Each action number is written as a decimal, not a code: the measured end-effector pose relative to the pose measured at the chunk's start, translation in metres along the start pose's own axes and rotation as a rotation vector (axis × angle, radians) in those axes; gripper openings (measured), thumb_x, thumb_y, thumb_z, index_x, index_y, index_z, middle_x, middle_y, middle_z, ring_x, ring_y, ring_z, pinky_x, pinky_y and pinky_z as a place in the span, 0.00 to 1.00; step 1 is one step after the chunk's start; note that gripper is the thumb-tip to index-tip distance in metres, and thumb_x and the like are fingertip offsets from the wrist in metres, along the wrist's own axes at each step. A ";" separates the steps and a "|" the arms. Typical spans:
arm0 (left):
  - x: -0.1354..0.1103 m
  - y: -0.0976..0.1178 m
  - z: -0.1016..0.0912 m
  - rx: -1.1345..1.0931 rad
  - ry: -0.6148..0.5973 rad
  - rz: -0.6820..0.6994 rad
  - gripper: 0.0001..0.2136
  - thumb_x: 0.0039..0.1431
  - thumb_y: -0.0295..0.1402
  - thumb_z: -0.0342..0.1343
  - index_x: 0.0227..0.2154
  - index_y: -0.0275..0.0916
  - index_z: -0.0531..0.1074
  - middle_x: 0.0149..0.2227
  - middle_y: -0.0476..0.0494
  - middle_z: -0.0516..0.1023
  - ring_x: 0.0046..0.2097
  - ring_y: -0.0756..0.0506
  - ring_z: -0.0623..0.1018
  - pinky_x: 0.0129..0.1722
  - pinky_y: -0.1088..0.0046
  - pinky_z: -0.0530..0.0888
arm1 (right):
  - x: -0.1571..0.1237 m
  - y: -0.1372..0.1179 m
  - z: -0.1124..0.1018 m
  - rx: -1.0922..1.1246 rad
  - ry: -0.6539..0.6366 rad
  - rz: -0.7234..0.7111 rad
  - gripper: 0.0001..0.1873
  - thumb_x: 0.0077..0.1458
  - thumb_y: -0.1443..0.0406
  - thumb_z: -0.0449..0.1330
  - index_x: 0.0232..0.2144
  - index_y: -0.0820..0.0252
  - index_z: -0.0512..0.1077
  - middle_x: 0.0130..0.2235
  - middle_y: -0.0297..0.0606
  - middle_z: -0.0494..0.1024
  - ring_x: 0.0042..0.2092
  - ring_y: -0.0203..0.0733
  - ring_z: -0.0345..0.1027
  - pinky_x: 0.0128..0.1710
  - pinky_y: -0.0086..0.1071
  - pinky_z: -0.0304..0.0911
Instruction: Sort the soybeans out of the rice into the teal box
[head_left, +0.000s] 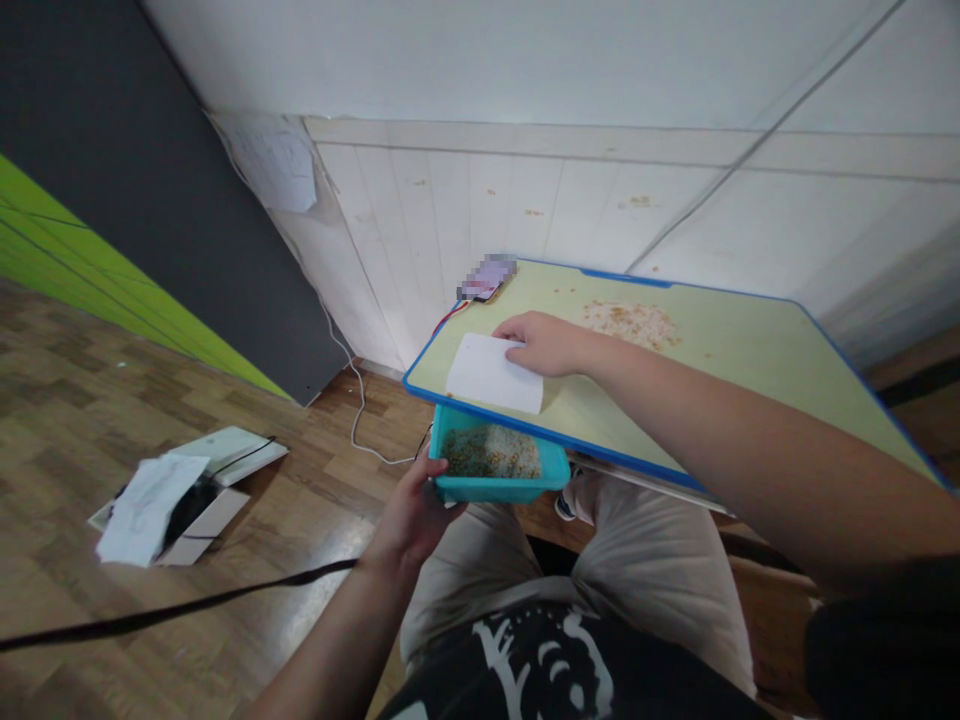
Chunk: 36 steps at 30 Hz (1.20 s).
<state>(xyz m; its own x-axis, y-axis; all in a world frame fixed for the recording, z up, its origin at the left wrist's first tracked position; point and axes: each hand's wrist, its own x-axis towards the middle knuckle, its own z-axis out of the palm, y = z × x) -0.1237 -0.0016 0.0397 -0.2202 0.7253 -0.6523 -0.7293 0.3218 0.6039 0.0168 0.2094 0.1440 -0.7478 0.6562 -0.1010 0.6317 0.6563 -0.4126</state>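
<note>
My left hand (424,500) grips the left end of a turquoise plastic box (555,468), thumb over its rim. Grains (491,452), some pale and some yellowish, lie inside it. The box is held just below the front edge of a pale green table (750,350) with a blue rim. On the tabletop, my right hand (532,343) pinches a white sheet of card or paper (491,375) near its upper right. The sheet lies close to the table's front left edge, above the box. Farther back, a spread of pale and yellowish grains (634,323) lies on the table.
A phone (491,278) with a red cord rests at the table's back left corner, against a white panelled wall (510,200). On the wooden floor at left lies an open white box (206,525) with papers. A white cable (360,400) runs along the floor.
</note>
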 end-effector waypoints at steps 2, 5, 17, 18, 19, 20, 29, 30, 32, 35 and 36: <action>-0.001 0.000 -0.002 0.002 0.003 0.009 0.17 0.46 0.30 0.61 0.42 0.44 0.76 0.39 0.45 0.82 0.36 0.44 0.78 0.36 0.67 0.73 | 0.000 -0.005 -0.002 -0.009 -0.011 -0.040 0.22 0.56 0.75 0.58 0.51 0.61 0.80 0.50 0.43 0.84 0.48 0.44 0.76 0.49 0.31 0.66; -0.002 0.001 -0.003 0.009 0.005 0.020 0.14 0.46 0.30 0.61 0.39 0.43 0.76 0.39 0.45 0.81 0.36 0.44 0.77 0.37 0.67 0.73 | -0.005 -0.008 -0.008 -0.010 -0.012 -0.086 0.22 0.56 0.74 0.58 0.51 0.59 0.79 0.49 0.41 0.84 0.48 0.44 0.75 0.49 0.32 0.66; -0.006 -0.005 -0.007 -0.021 0.048 0.039 0.17 0.43 0.29 0.62 0.40 0.45 0.76 0.38 0.47 0.81 0.37 0.44 0.76 0.39 0.65 0.73 | -0.093 0.035 -0.002 0.091 0.263 -0.023 0.09 0.55 0.66 0.56 0.39 0.57 0.74 0.39 0.40 0.81 0.41 0.46 0.73 0.44 0.37 0.66; -0.006 -0.007 -0.007 -0.019 0.043 0.041 0.17 0.44 0.29 0.62 0.40 0.45 0.76 0.39 0.47 0.81 0.37 0.44 0.76 0.39 0.65 0.73 | -0.106 0.041 0.000 0.116 0.294 0.002 0.09 0.55 0.65 0.56 0.38 0.57 0.73 0.37 0.40 0.80 0.39 0.46 0.73 0.41 0.37 0.66; -0.006 -0.010 -0.008 -0.015 0.029 0.035 0.17 0.44 0.29 0.62 0.41 0.45 0.76 0.39 0.47 0.82 0.37 0.44 0.76 0.39 0.64 0.73 | -0.121 0.047 0.001 0.141 0.324 0.038 0.08 0.56 0.63 0.56 0.37 0.56 0.72 0.34 0.38 0.79 0.36 0.46 0.72 0.38 0.36 0.66; -0.005 -0.012 -0.008 -0.010 0.021 0.030 0.18 0.44 0.29 0.62 0.42 0.45 0.76 0.39 0.47 0.82 0.36 0.44 0.76 0.38 0.65 0.73 | -0.135 0.054 0.002 0.159 0.370 0.080 0.07 0.56 0.62 0.56 0.37 0.55 0.71 0.32 0.37 0.77 0.34 0.45 0.71 0.36 0.36 0.65; 0.006 -0.038 0.005 0.034 -0.150 -0.013 0.19 0.46 0.31 0.66 0.44 0.45 0.78 0.41 0.46 0.84 0.38 0.43 0.80 0.37 0.65 0.75 | -0.229 0.108 -0.021 -0.070 0.674 0.481 0.07 0.56 0.62 0.57 0.35 0.52 0.76 0.36 0.40 0.82 0.31 0.47 0.72 0.35 0.40 0.66; 0.005 -0.041 0.009 0.035 -0.158 -0.023 0.19 0.46 0.31 0.66 0.45 0.45 0.78 0.41 0.46 0.84 0.38 0.42 0.80 0.37 0.65 0.76 | -0.231 0.112 -0.027 -0.102 0.640 0.520 0.08 0.56 0.63 0.57 0.35 0.52 0.77 0.35 0.40 0.83 0.29 0.47 0.71 0.35 0.40 0.66; 0.003 -0.047 0.017 0.041 -0.171 -0.046 0.21 0.46 0.31 0.66 0.46 0.45 0.77 0.41 0.44 0.84 0.38 0.42 0.81 0.36 0.66 0.76 | -0.230 0.123 -0.041 -0.175 0.581 0.569 0.09 0.56 0.65 0.57 0.35 0.54 0.78 0.34 0.40 0.83 0.29 0.46 0.71 0.36 0.40 0.66; -0.003 -0.056 0.030 0.040 -0.162 -0.081 0.22 0.46 0.30 0.64 0.48 0.42 0.77 0.41 0.42 0.85 0.39 0.40 0.82 0.37 0.65 0.76 | -0.216 0.139 -0.061 -0.325 0.543 0.573 0.10 0.57 0.66 0.57 0.35 0.55 0.79 0.34 0.42 0.83 0.32 0.47 0.73 0.36 0.37 0.64; -0.005 -0.059 0.033 0.034 -0.156 -0.092 0.21 0.47 0.30 0.64 0.48 0.41 0.77 0.42 0.41 0.85 0.40 0.40 0.82 0.38 0.65 0.77 | -0.208 0.144 -0.067 -0.362 0.534 0.561 0.11 0.57 0.67 0.57 0.36 0.56 0.80 0.35 0.43 0.83 0.34 0.48 0.74 0.36 0.37 0.64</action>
<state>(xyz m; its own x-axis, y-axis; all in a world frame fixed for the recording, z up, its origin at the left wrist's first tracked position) -0.0577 -0.0038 0.0222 -0.0483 0.7768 -0.6279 -0.7189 0.4094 0.5617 0.2767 0.1922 0.1663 -0.1653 0.9473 0.2743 0.9741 0.2004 -0.1050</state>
